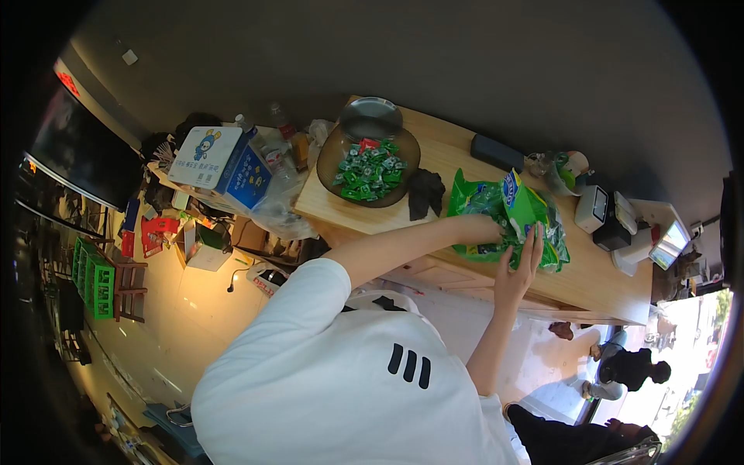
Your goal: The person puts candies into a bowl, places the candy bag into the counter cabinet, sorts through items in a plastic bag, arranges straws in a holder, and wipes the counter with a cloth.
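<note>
Counter (593, 279), bowl (328, 164), dark bundle (425, 194), green bag (528, 211); left hand (490, 228) inside, grip hidden; right hand (519, 273) spread against it

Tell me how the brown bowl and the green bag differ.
The brown bowl is round and holds its shape; the green bag is crumpled. The bowl is plain, while the bag carries printing. Neither hand touches the bowl, but the left hand and right hand are at the bag. Both rest on the wooden counter.
</note>
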The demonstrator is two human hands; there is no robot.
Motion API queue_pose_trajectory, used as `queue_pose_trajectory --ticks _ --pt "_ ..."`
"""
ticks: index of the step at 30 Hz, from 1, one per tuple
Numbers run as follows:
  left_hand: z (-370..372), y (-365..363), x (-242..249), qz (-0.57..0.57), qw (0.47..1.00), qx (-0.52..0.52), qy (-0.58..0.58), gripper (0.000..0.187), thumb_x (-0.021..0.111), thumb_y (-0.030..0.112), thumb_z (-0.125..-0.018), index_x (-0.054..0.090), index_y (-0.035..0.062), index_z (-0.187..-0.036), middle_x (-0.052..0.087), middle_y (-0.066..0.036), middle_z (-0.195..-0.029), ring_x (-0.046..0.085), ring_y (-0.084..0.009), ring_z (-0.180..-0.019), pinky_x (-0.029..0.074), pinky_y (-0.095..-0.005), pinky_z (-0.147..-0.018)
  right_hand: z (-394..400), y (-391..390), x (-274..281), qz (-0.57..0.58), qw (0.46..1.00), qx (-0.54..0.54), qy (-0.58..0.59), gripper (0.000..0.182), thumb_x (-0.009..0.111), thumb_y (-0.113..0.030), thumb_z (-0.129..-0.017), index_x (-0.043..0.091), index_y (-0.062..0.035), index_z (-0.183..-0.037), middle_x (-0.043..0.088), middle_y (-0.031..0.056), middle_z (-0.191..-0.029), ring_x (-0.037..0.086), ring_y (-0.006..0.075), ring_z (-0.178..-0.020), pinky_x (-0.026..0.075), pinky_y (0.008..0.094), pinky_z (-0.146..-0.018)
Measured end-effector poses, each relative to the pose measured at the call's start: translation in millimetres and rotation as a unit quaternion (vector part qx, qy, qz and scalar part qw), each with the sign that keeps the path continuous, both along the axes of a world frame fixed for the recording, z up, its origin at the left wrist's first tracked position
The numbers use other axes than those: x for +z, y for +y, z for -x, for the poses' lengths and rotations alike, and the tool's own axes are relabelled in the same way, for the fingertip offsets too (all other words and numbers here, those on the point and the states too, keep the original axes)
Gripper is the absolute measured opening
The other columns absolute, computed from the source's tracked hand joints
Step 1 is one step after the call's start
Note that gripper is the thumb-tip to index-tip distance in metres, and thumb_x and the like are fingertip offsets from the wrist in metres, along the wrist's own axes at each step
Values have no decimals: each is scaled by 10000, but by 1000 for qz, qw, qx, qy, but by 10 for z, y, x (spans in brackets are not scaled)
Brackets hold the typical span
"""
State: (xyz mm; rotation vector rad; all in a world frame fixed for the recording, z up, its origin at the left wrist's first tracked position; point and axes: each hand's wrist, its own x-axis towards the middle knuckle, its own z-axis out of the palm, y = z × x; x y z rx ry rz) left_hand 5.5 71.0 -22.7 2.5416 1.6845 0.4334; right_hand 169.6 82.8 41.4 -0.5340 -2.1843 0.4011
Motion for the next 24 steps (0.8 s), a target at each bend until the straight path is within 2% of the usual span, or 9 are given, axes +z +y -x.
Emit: queue_pose_trajectory --ticks 5,8,10,17,19,20,21,24 --pt "141 -281 10 -22 999 24 -2 253 543 36 -770 605 59 -1014 569 -87 -1151 630 -271 -901 521 -352 -745 115 -93 3 -25 999 -8 -29 517 515 21 -809 426 -6 -1317 386 146 -1380 352 309 -1291 250 470 -1067" --pt "201 -384 26 -27 996 64 -49 302 547 19 -760 588 56 -1056 556 -96 -1177 632 -284 -891 526 -351 -731 154 -97 -8 -31 999 -19 -22 515 514 23 -809 427 -6 -1315 385 146 -1380 351 307 -1292 254 469 -1066" --pt "239 -466 24 -101 987 80 -94 296 565 1 -724 591 48 -1016 572 -84 -1089 626 -276 -875 520 -361 -729 164 -107 -11 -26 999 -21 -20 513 514 23 -810 427 -6 -1315 385 144 -1381 349 307 -1292 256 469 -1065" --pt "527 -1016 261 -162 975 113 -101 334 580 -26 -708 590 35 -1036 560 -115 -1133 621 -292 -873 521 -357 -737 174 -126 5 -7 999 -32 -5 504 514 25 -815 428 -4 -1311 383 137 -1384 347 308 -1291 260 463 -1065" --pt "731 -1223 328 -221 955 157 -124 325 585 -39 -720 592 24 -1039 574 -126 -1094 617 -300 -883 519 -355 -748 175 -115 -5 -16 999 -35 -7 519 509 41 -818 417 -17 -1325 375 135 -1392 341 319 -1291 297 441 -1040" --pt "835 -1338 368 -199 944 201 -170 320 589 -35 -732 593 22 -1046 578 -130 -1096 612 -305 -904 516 -356 -762 179 -112 -10 -24 999 -32 -12 535 504 56 -820 406 -30 -1339 367 134 -1399 335 330 -1290 335 419 -1014" --pt "948 -1442 408 -177 929 244 -214 314 594 -32 -743 594 20 -1053 581 -134 -1098 606 -310 -925 514 -358 -775 187 -112 -10 -25 999 -36 -11 535 504 56 -820 406 -30 -1339 367 134 -1399 335 330 -1290 335 419 -1014" --pt "1286 -1685 461 -198 905 314 -208 341 618 -26 -740 614 40 -1075 571 -134 -1183 592 -317 -990 504 -382 -821 213 -130 -22 -39 998 -44 -22 532 505 55 -819 408 -29 -1335 370 130 -1397 341 335 -1282 329 424 -1018"
